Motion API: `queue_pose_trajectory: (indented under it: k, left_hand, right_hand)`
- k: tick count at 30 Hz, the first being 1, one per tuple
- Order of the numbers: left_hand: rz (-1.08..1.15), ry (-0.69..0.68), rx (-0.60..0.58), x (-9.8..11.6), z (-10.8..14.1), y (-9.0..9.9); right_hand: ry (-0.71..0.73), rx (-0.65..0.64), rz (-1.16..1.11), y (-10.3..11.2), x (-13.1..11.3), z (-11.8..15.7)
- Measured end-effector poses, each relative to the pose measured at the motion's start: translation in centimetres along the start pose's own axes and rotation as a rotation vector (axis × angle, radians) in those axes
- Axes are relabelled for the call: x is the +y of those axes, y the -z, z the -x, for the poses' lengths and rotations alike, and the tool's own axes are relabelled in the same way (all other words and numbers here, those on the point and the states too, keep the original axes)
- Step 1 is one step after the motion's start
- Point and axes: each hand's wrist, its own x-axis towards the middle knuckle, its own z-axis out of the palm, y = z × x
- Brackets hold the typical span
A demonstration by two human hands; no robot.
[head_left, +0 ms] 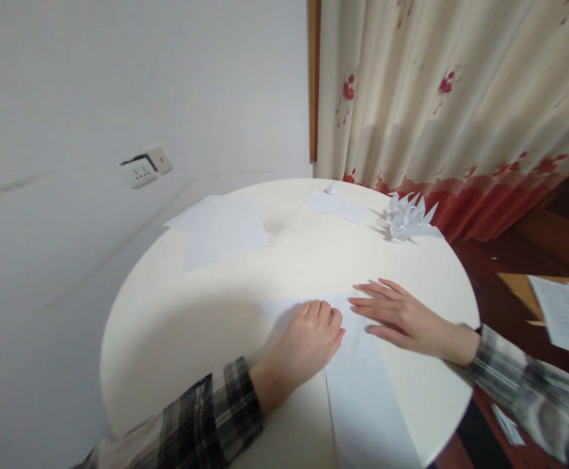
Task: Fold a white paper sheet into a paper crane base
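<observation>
At right we see a cream curtain with red flowers; at left, a socket on a white wall.

left hand curled on white paper, right hand spread at its edge, paper cranes, round table

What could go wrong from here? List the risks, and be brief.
1. The white sheet under the curled left hand could shift or crease askew if pressed unevenly.
2. The cluster of folded paper stands close to the edge of the table, so a bump might knock pieces off.
3. The loose sheets at the far left reach about to that edge and could slide down.
</observation>
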Motion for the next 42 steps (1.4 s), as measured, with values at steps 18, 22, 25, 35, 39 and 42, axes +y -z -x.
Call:
queue_pose_trajectory:
  k: [18, 22, 25, 35, 39, 42]
  left_hand:
    - [0.077, 0.007, -0.014, 0.00, 0.02, -0.28]
    - [0.065, 0.001, -0.014, -0.12, 0.04, -0.30]
    - [0.061, 0.003, -0.026, -0.13, 0.04, -0.27]
    - [0.088, 0.011, -0.007, -0.15, 0.11, -0.51]
    - [0.086, 0.013, -0.004, -0.25, 0.09, -0.65]
    - [0.140, 0.029, -0.004, -0.53, 0.24, -0.72]
  right_hand:
    - [-0.017, 0.110, 0.137, 0.12, -0.41, 0.08]
    - [-0.047, 0.087, 0.157, 0.07, -0.32, 0.07]
    - [-0.064, 0.071, 0.170, -0.02, -0.25, 0.06]
    - [0.087, 0.106, 0.047, 0.21, -0.16, 0.60]
    - [0.100, 0.097, -0.022, 0.37, -0.38, 0.59]
    - [0.019, 0.111, -0.070, 0.32, -0.89, 0.17]
